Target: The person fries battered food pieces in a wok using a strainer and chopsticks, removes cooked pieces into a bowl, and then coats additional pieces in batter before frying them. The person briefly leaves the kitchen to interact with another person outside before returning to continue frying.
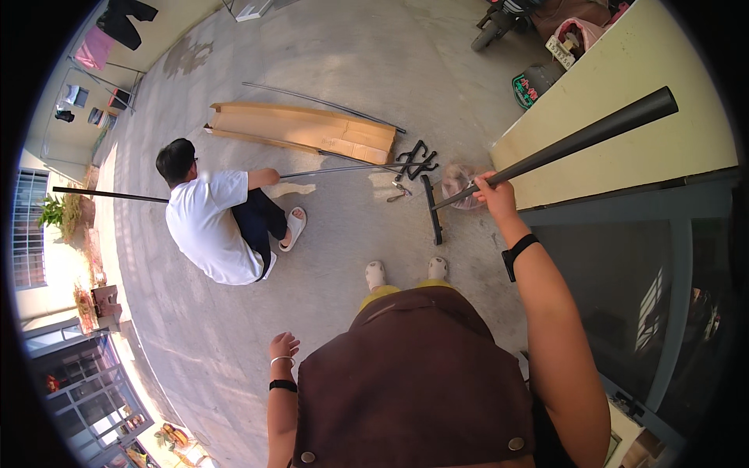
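Observation:
My right hand (493,193) grips a black metal pole (562,146). The pole stands up from a flat black foot bar (432,210) on the concrete, and its top end leans to the right, toward me. My left hand (283,345) hangs at my side with its fingers loosely apart, holding nothing. Beside the foot bar lies a clear plastic bag (462,181), partly behind my right hand. Several black hooked brackets (416,159) lie just past the bar. Small tools or hardware (399,192) rest on the ground near them.
A person in a white shirt (210,228) squats at left, by a long dark pole (345,170). An open cardboard box (304,131) and a loose metal tube (322,104) lie ahead. A yellowish wall (620,134) and grey-framed door (679,292) stand at right; a motorbike (497,26) is beyond.

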The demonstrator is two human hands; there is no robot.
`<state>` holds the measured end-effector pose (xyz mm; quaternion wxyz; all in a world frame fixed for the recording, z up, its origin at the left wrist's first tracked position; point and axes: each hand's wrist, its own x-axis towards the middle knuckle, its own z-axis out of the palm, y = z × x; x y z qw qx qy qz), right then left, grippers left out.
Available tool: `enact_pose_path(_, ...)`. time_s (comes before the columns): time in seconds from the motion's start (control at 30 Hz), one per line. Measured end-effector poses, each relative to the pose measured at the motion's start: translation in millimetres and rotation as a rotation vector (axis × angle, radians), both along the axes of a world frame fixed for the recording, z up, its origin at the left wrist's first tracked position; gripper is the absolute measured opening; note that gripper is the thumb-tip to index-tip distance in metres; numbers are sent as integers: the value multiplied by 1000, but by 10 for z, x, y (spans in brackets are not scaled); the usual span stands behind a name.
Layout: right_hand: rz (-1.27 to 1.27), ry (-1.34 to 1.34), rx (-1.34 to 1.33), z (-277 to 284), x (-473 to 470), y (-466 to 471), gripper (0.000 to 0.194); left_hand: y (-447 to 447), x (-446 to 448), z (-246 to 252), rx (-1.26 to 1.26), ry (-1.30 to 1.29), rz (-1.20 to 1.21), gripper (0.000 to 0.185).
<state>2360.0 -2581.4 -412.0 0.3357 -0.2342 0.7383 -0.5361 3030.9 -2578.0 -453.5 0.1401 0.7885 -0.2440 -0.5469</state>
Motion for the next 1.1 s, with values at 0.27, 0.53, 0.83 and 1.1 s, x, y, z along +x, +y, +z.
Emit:
enact_pose_path(0.27, -108, -126, 7, -73, -1051, 344, 29, 825, 67, -707, 152, -161, -596, 40)
enact_pose_path(0.53, -257, -303, 24, -329, -1948, 557, 35, 770, -928, 553, 70, -106, -408, 34)
enact_pose_path(0.83, -256, -397, -58, -366, -2427, 327, 37, 1169, -906, 790, 38, -203, -608, 41)
enact_pose_path(1.1, -276, -377, -124, -445, -2369, 552, 55, 1432, -426, 409, 114, -422, -652, 45)
